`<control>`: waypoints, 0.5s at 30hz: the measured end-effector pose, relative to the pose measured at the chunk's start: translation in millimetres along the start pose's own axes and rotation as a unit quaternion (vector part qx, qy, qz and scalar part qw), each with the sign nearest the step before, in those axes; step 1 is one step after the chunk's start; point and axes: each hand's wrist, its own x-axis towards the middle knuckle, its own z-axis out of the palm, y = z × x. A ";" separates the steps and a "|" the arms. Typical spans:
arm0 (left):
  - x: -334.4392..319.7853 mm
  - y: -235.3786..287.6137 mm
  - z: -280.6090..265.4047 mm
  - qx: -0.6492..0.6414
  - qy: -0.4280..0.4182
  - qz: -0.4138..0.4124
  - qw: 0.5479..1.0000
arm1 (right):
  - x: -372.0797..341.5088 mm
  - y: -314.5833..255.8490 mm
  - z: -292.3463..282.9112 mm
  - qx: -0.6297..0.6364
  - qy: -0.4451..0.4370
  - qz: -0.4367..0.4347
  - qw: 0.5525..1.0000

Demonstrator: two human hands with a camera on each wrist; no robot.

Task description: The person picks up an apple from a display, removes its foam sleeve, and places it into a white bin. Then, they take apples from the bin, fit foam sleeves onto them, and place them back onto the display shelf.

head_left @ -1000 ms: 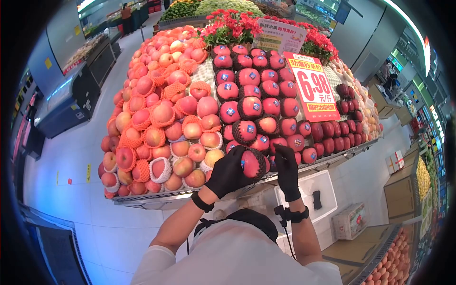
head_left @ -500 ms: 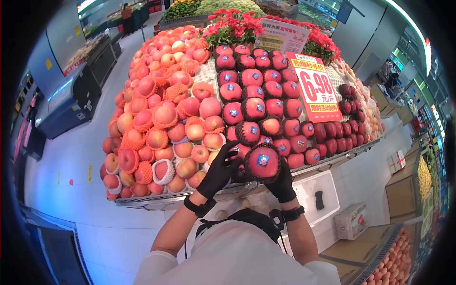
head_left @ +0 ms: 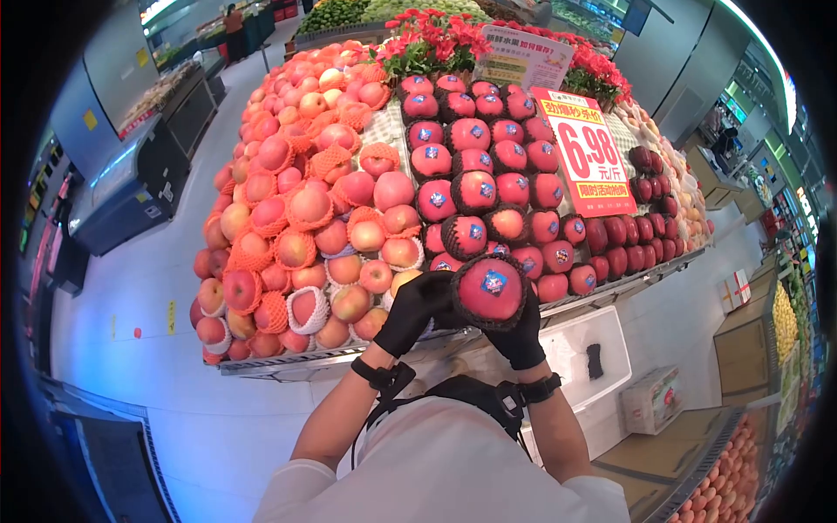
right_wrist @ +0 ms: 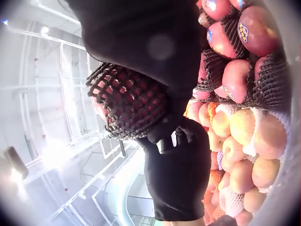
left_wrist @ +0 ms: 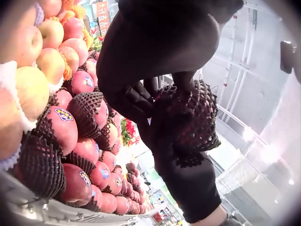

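Observation:
A dark red apple with a blue sticker sits in a black foam net, held up in front of the display's near edge. My right hand, in a black glove, grips it from below and the right. The black-gloved left hand is at the apple's left side, its thumb and curled fingers pinching the net's edge. Through the mesh in the right wrist view, red skin shows; the apple's underside is wrapped. The right hand's fingers are partly hidden behind the fruit.
Rows of netted, stickered red apples lie just beyond the hands. Paler apples in orange and white nets are heaped to the left. A red price sign stands at the right. Below the display's edge is a white bin.
The apple has turned so its sticker faces up, and it now rests in the right hand, which went under it. The left hand left its side, then came back against it.

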 end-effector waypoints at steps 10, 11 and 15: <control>-3.1 14.0 -4.8 -0.182 -0.025 -0.055 0.982 | -5.1 -20.1 9.5 -0.351 -0.070 -0.127 0.925; -0.9 10.1 -8.1 -0.159 -0.025 -0.042 0.986 | -4.7 -22.3 11.8 -0.393 -0.074 -0.136 0.906; -0.7 4.7 -11.5 -0.179 -0.021 -0.035 0.983 | -3.8 -15.4 6.7 -0.391 -0.071 -0.151 0.905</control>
